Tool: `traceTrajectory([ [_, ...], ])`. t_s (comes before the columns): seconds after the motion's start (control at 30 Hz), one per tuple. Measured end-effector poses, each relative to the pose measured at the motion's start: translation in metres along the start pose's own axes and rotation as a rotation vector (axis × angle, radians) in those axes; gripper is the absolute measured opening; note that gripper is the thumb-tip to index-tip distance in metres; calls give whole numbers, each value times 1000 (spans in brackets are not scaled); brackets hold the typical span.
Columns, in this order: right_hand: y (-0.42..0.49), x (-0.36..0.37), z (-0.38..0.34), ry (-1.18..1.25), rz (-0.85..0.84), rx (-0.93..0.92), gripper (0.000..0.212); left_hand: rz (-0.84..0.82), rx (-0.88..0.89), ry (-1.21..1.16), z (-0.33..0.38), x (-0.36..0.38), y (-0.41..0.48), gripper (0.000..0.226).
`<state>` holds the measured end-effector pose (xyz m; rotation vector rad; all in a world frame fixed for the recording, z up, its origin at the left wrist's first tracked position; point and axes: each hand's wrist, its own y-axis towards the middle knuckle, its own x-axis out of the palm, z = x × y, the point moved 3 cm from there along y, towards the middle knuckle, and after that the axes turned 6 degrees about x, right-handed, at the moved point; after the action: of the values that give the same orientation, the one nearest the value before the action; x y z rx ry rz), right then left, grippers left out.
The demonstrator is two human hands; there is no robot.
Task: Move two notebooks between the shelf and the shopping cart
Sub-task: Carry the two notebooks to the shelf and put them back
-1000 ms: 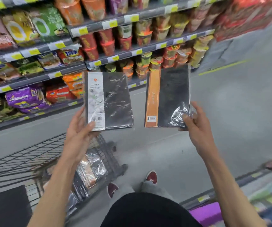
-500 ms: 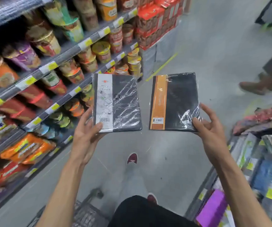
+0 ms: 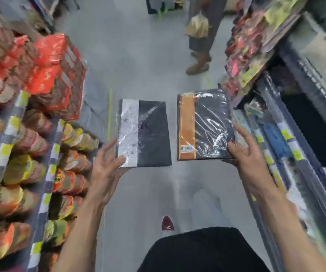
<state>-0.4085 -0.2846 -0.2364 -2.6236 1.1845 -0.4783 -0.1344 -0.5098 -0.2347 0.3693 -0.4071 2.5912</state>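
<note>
The left hand (image 3: 107,169) has its grip on the white-striped notebook (image 3: 144,133); the right hand (image 3: 246,154) has its grip on the orange-striped notebook (image 3: 203,126), the 2 held apart above the aisle floor (image 3: 138,55).

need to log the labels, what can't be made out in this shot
Head view, printing on the white-banded notebook and orange-banded notebook: blurred, with glare from the wrap.
Head view, fingers of the left hand and right hand behind the notebooks: hidden by the covers.
Head view, shopping cart: out of frame.
Head view, shelf packets at left: smeared by motion blur.
Head view, bystander: cut off by the top edge.
</note>
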Motion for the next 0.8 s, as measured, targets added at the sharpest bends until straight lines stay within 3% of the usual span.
traceTrajectory([
  [0.2,2,-27,16,137,302,3,51,-261,-136,44,-10,55,97,50],
  [0.3,8,-43,20,183,440,8,66,-365,-202,81,-23,97,144,51],
  [0.53,32,-77,28,330,659,-30,50,-637,-377,179,-55,203,226,56],
  [0.8,53,-101,47,492,911,-28,50,-821,-550,262,-108,295,290,53],
])
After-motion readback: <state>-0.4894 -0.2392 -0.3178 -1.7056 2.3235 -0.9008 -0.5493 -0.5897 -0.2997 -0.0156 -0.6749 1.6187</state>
